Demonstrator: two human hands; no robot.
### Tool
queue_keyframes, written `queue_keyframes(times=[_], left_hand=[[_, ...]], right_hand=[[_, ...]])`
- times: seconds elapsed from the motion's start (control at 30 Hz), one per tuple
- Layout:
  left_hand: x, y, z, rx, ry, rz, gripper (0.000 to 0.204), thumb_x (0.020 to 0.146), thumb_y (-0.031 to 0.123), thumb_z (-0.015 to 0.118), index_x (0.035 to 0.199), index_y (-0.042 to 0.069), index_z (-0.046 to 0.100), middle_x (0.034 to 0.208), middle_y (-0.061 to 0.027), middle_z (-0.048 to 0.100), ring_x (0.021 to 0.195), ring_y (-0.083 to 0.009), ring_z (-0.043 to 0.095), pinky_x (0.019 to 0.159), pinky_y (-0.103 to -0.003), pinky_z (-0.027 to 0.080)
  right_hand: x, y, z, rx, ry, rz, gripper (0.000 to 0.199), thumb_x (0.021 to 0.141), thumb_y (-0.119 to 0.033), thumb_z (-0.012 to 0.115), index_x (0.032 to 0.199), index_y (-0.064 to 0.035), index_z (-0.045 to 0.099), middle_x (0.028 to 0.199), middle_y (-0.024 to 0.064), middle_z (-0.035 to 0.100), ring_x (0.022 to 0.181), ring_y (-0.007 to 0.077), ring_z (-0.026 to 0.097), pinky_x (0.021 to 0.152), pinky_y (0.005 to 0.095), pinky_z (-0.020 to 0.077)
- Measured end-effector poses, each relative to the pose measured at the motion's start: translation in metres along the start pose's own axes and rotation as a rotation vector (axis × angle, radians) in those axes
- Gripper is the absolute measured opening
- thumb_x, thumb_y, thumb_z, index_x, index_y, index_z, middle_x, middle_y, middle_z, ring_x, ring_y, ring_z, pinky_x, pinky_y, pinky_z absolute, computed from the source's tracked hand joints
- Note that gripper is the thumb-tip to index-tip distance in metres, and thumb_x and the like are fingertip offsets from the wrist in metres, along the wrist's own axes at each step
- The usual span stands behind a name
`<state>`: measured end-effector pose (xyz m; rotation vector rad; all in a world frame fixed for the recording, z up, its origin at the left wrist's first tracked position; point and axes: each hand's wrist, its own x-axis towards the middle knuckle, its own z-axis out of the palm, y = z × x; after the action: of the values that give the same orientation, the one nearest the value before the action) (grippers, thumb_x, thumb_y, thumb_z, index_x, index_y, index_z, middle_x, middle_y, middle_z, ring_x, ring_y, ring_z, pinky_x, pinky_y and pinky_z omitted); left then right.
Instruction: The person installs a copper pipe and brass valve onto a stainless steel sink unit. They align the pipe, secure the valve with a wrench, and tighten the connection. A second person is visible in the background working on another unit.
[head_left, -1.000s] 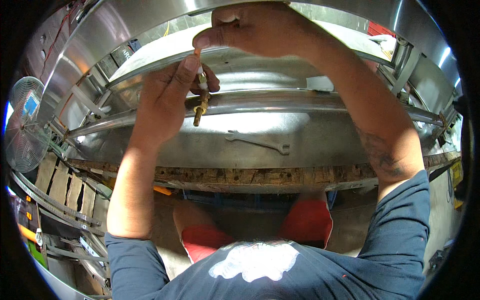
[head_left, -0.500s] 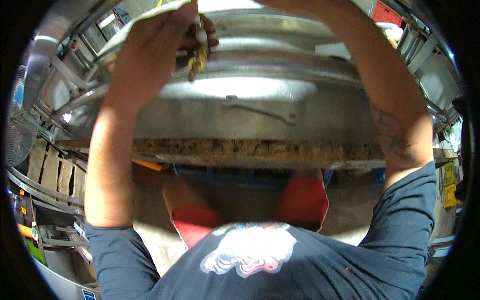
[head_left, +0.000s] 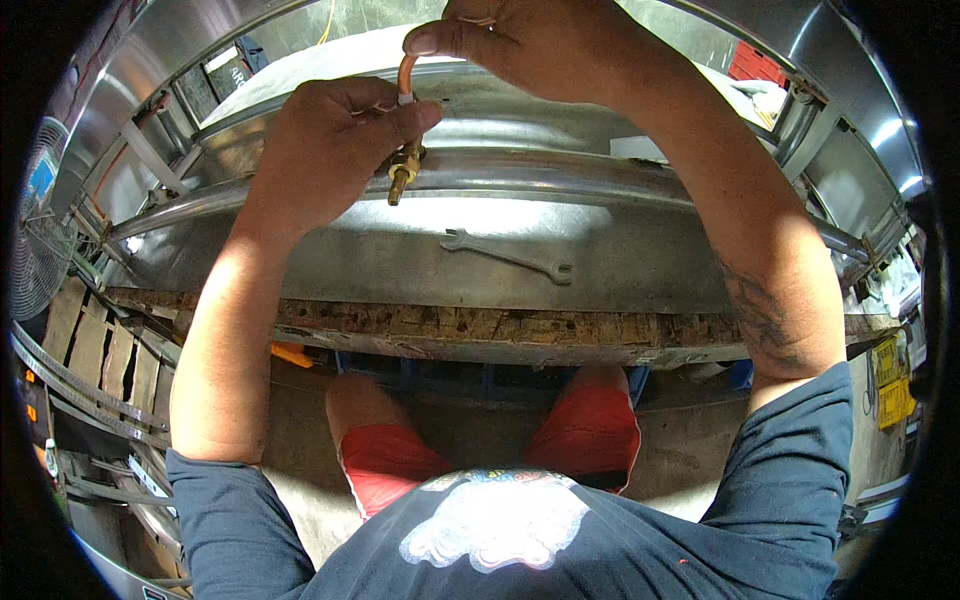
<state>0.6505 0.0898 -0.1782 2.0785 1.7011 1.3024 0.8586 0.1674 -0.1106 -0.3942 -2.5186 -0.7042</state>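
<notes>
I see left hand (head_left: 325,150), eleven o'clock, fingers clamped on brass fitting (head_left: 402,175); right hand (head_left: 545,50), twelve o'clock, fingers pinching copper tube (head_left: 405,76).

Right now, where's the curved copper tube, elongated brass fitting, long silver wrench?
Curved copper tube (head_left: 405,76), head view: exposed middle.
Elongated brass fitting (head_left: 402,173), head view: midsection.
Long silver wrench (head_left: 508,257), head view: mid handle.

Pale lettering (head_left: 238,73) (small, partial) on a dark box (head_left: 227,86).

A golden-brass fitting (head_left: 403,172) sits in the left hand (head_left: 325,150), its narrow stem pointing downward, its upper part hidden. Above, a bent copper tube (head_left: 406,75) rises from a white band (head_left: 404,99).
</notes>
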Motion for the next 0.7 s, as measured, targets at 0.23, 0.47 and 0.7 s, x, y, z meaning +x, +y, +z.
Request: queue_keyframes(times=[0.23,0.47,0.7], left_hand=[[-0.002,-0.001,0.007,0.106,0.077,0.019,0.045,0.097,0.042,0.067,0.089,-0.001,0.075,0.065,-0.0108,0.066,0.06,-0.0155,0.06,0.06,-0.036,0.048],[0.0,0.007,0.005,-0.054,0.042,-0.054,0.043,0.1,0.038,0.065,0.105,-0.003,0.073,0.081,-0.0128,0.074,0.072,-0.0171,0.068,0.069,-0.036,0.053],[0.037,0.015,-0.021,0.154,0.003,0.219,0.03,0.101,0.031,0.064,0.111,0.005,0.074,0.1,-0.0037,0.072,0.091,-0.0139,0.064,0.087,-0.031,0.05]], right_hand=[[0.014,0.017,0.035,0.176,0.063,0.155,0.067,0.098,-0.068,0.049,0.085,-0.0072,0.075,0.081,0.0168,0.072,0.078,0.0372,0.071,0.081,0.0518,0.0545],[-0.012,-0.008,0.044,0.064,0.447,0.194,0.05,0.098,-0.052,0.059,0.113,-0.0062,0.073,0.109,0.0204,0.072,0.106,0.0379,0.068,0.094,0.0533,0.052],[-0.03,-0.048,0.04,0.541,0.086,0.453,0.042,0.097,-0.032,0.069,0.129,-0.0048,0.065,0.118,0.0198,0.071,0.108,0.0327,0.068,0.094,0.0454,0.0528]])
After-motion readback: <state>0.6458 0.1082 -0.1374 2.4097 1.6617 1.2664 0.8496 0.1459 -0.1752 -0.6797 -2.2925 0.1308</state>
